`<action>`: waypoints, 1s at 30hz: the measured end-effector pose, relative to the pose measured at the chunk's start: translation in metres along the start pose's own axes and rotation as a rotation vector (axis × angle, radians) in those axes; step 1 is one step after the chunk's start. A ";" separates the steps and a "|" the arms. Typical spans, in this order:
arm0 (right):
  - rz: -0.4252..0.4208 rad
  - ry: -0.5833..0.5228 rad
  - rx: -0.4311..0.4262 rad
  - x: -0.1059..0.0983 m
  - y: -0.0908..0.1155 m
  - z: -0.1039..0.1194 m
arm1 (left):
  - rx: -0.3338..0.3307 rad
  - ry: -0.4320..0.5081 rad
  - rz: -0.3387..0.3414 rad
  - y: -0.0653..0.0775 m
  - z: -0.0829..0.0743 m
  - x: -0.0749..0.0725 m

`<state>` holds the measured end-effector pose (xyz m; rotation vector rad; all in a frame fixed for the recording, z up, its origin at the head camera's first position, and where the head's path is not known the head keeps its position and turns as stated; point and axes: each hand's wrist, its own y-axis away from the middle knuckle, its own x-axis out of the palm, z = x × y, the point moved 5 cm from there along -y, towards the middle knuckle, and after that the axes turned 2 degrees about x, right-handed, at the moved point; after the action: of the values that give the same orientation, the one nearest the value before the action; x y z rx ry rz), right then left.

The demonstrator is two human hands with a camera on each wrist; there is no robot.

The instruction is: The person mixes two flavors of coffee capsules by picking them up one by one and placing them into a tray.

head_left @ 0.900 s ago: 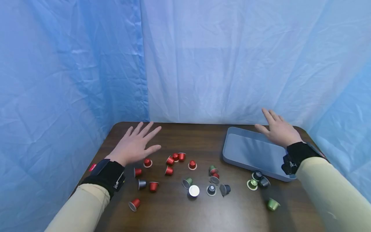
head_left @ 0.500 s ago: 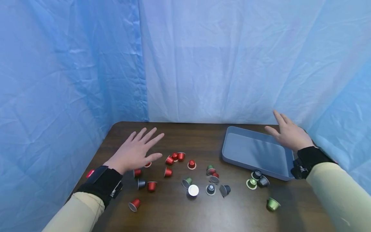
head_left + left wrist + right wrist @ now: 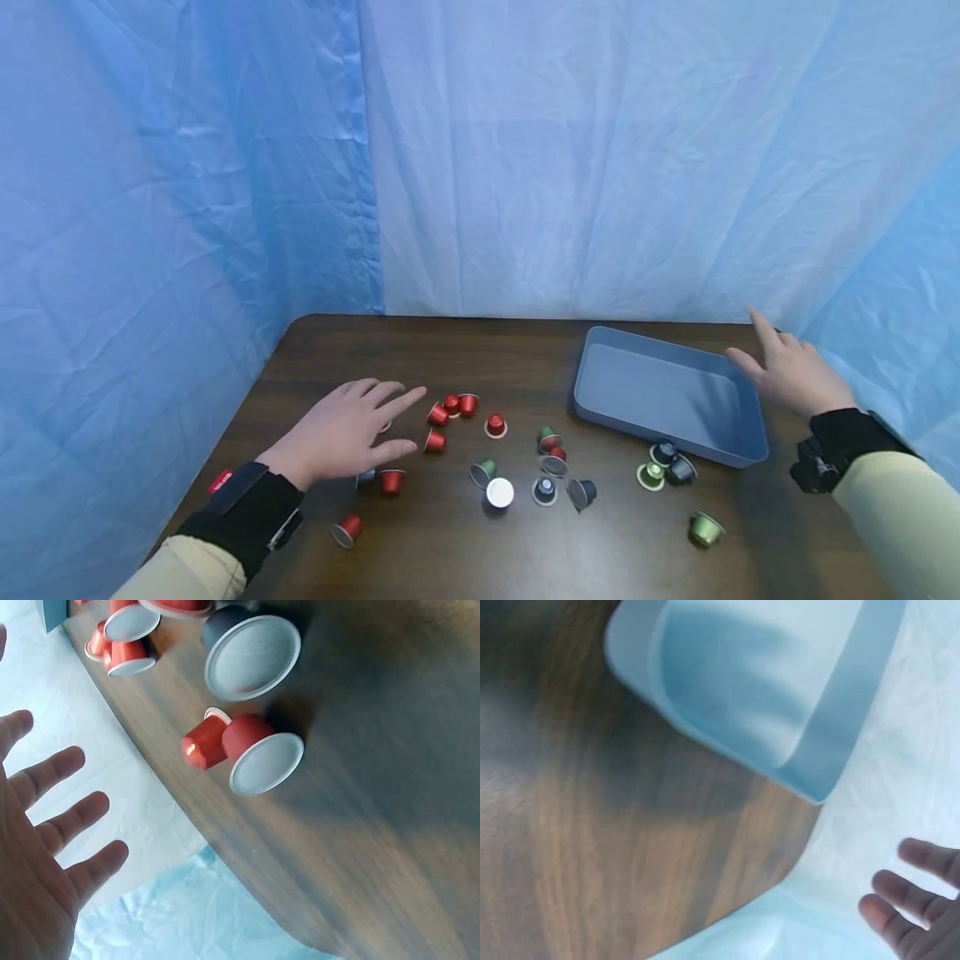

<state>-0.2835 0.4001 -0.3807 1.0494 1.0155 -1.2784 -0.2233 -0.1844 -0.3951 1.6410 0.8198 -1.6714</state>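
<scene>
My left hand (image 3: 340, 431) hovers over the left side of the table with fingers spread, holding nothing. Below and beside it lie red coffee capsules (image 3: 392, 482), and it hides part of others. In the left wrist view, a dark capsule (image 3: 253, 657) and a red capsule (image 3: 265, 763) lie on their sides, apart from the fingers. My right hand (image 3: 802, 377) is in the air just past the right end of a blue-grey tray (image 3: 667, 444), fingers loosely extended and holding nothing. The right wrist view shows the tray's corner (image 3: 810, 784) apart from the fingers.
Green, grey and red capsules, with a white-topped capsule (image 3: 499, 493), are scattered mid-table. A dark capsule (image 3: 681, 470) and a light green capsule (image 3: 651, 476) sit by the tray's front edge. Another green capsule (image 3: 706, 529) lies nearer. Blue curtains (image 3: 600, 167) surround the table.
My right hand has moved right and lower, from above the tray to past its right end. My left hand has come down and nearer, now covering some red capsules. The capsules and tray stay put.
</scene>
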 end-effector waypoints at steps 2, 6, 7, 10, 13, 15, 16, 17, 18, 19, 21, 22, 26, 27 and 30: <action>0.002 0.013 0.007 0.003 0.004 -0.007 | 0.018 -0.005 0.007 0.003 -0.004 0.002; 0.026 0.039 0.030 0.010 0.011 -0.019 | 0.065 0.015 0.026 0.008 -0.010 0.007; 0.033 0.043 0.035 0.013 0.013 -0.022 | 0.082 0.022 0.032 0.009 -0.012 0.009; 0.068 0.048 0.063 0.020 0.018 -0.031 | 0.149 0.024 0.049 0.013 -0.017 0.014; 0.109 0.041 0.101 0.026 0.021 -0.039 | 0.221 0.008 0.059 0.017 -0.022 0.019; 0.136 0.036 0.123 0.029 0.023 -0.043 | 0.263 -0.007 0.058 0.019 -0.025 0.022; 0.151 0.032 0.132 0.031 0.024 -0.044 | 0.280 -0.013 0.056 0.020 -0.026 0.023; 0.164 0.028 0.143 0.032 0.025 -0.046 | 0.294 -0.019 0.054 0.020 -0.027 0.024; 0.175 0.027 0.153 0.033 0.026 -0.046 | 0.304 -0.025 0.052 0.020 -0.028 0.025; 0.188 0.025 0.167 0.034 0.026 -0.047 | 0.312 -0.030 0.051 0.020 -0.029 0.026; 0.210 0.023 0.192 0.036 0.026 -0.048 | 0.320 -0.041 0.054 0.020 -0.030 0.028; 0.223 0.019 0.203 0.037 0.026 -0.049 | 0.325 -0.044 0.055 0.020 -0.030 0.028; 0.261 0.008 0.242 0.042 0.027 -0.051 | 0.345 -0.049 0.053 0.020 -0.032 0.029; 0.269 0.007 0.249 0.043 0.027 -0.051 | 0.354 -0.053 0.049 0.020 -0.032 0.029; 0.274 0.008 0.263 0.047 0.028 -0.051 | 0.386 -0.068 0.030 0.021 -0.034 0.029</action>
<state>-0.2540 0.4391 -0.4370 1.3455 0.6912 -1.2006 -0.1870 -0.1702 -0.4249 1.8240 0.4541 -1.9410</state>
